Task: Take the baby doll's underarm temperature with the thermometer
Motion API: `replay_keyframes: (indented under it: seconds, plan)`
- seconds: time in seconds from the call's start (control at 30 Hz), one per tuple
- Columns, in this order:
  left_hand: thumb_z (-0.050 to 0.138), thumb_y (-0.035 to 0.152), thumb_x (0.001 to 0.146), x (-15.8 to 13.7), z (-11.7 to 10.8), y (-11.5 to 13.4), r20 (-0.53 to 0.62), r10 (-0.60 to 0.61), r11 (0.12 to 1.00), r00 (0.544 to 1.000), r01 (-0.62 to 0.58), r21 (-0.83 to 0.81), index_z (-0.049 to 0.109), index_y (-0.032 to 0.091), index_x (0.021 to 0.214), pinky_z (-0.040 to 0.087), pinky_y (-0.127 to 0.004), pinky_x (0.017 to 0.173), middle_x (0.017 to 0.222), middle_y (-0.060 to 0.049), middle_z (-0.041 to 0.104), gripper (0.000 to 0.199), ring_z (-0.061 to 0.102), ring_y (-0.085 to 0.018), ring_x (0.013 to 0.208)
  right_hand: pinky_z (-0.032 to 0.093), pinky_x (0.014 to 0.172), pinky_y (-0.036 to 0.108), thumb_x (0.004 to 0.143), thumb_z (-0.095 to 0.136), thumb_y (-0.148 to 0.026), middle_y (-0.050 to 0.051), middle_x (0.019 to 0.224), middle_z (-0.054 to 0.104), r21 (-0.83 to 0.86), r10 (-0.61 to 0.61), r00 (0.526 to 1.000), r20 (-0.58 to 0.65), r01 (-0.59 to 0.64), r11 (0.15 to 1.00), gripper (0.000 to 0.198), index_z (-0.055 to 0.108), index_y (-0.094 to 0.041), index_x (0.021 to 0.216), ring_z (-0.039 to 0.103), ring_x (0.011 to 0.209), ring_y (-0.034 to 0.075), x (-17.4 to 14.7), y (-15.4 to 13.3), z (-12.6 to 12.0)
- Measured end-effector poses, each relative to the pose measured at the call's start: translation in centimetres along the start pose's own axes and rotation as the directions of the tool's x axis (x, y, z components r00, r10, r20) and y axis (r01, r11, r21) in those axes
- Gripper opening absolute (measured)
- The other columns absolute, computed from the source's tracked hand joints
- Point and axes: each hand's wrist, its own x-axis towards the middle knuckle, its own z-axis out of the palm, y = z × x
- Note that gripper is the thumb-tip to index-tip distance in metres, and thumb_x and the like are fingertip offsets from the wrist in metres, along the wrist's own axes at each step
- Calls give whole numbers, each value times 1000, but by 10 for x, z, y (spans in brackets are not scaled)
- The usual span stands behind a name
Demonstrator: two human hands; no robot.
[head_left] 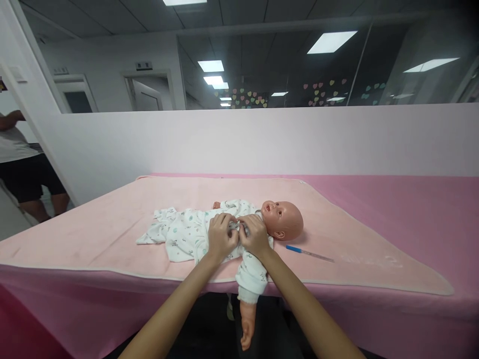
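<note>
A baby doll point(282, 219) lies on its back with its head to the right. It wears white patterned baby clothes point(187, 232). My left hand point(222, 235) and my right hand point(255, 233) meet over the doll's chest. Fingers of both hands pinch the front of the clothes, close together near the neck. Exactly what lies between the fingertips, cloth or a fastener, is too small to make out. One doll arm point(247, 319), sleeved to the forearm, hangs over the table's near edge between my forearms.
A pink blanket point(112, 229) covers much of the pink table point(411, 209). Right of the doll lies a slim stick with a blue end point(294, 248). A white wall point(262, 144) with glass above stands behind. At far left another person point(26, 164) stands beyond an opening.
</note>
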Motion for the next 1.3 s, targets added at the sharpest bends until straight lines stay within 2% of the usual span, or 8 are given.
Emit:
replay_keyframes:
  seconds: [0.2, 0.4, 0.6, 0.9, 1.3]
  plan:
    - [47, 14, 68, 1, 1, 3, -3, -34, 996, 999, 34, 84, 51, 21, 76, 34, -35, 76, 84, -3, 56, 11, 50, -20, 83, 39, 70, 31, 75, 43, -10, 5, 74, 60, -8, 17, 1000, -5, -17, 1000, 20, 59, -17, 85, 52, 74, 18, 0, 1, 0]
    - [48, 13, 68, 1, 3, 1, -7, -52, 997, 999, 52, 65, 51, 20, 75, 34, -35, 77, 83, -2, 56, 11, 50, -20, 84, 39, 71, 31, 78, 45, -10, 4, 75, 62, 7, 18, 1000, -16, -17, 1000, 17, 59, -18, 83, 53, 75, 18, 0, 1, 1]
    - [47, 13, 70, 1, 2, -2, -21, -57, 998, 998, 57, 40, 54, 21, 79, 34, -34, 78, 86, -2, 57, 14, 51, -19, 84, 39, 69, 31, 84, 43, -15, 3, 73, 62, 1, -43, 998, -56, 43, 999, 16, 58, -20, 82, 53, 71, 16, 2, 2, 0]
    - [48, 14, 70, 1, 6, -2, -28, -49, 997, 998, 50, 65, 54, 21, 76, 34, -34, 78, 84, -2, 58, 11, 51, -19, 85, 38, 73, 32, 81, 45, -13, 2, 71, 62, -32, -6, 999, -38, 5, 999, 15, 58, -20, 77, 54, 72, 16, 1, 4, 3]
    - [42, 14, 78, 0, 3, -1, -37, -78, 997, 996, 78, 11, 53, 20, 76, 33, -34, 80, 81, -2, 59, 12, 52, -17, 82, 37, 72, 31, 82, 46, -14, 2, 71, 62, -18, -7, 1000, -29, 7, 1000, 16, 58, -20, 75, 53, 71, 16, 3, 3, 1]
